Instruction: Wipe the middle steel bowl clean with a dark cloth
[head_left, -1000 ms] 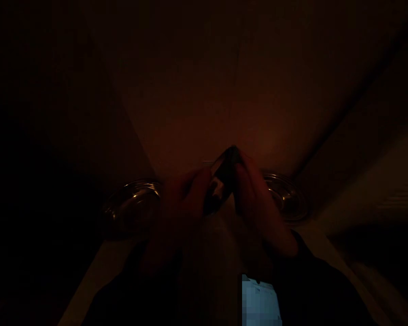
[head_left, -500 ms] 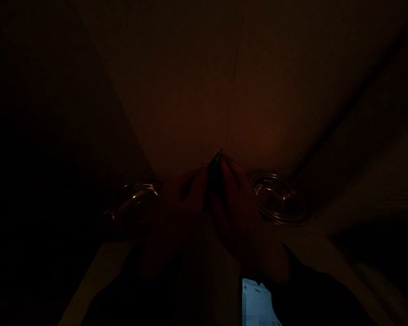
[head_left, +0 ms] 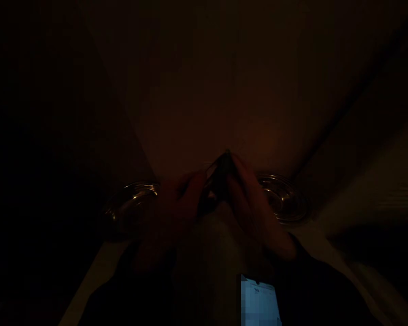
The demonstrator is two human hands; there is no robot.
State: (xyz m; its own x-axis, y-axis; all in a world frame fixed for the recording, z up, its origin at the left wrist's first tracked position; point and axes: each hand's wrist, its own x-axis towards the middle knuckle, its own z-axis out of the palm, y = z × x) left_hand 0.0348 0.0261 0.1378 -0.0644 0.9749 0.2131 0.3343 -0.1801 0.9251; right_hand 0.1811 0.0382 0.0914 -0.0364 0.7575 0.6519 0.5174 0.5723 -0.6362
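The scene is very dark. My left hand [head_left: 177, 203] and my right hand [head_left: 255, 208] meet in the middle, fingers closed round a small dark shiny object [head_left: 217, 179] held between them; I cannot make out what it is. Both hands hover above a pale counter edge [head_left: 98, 267]. A glass dish [head_left: 132, 203] lies just left of my left hand, and a second glass dish [head_left: 285, 199] just right of my right hand.
A lit phone screen [head_left: 260, 301] glows at the bottom, below my right wrist. A dim wall [head_left: 224, 90] rises behind the dishes. The far left and the lower right are black.
The held object has turned and now catches a little light again. My right hand has shifted slightly right, covering part of the right dish. The dishes have not moved.
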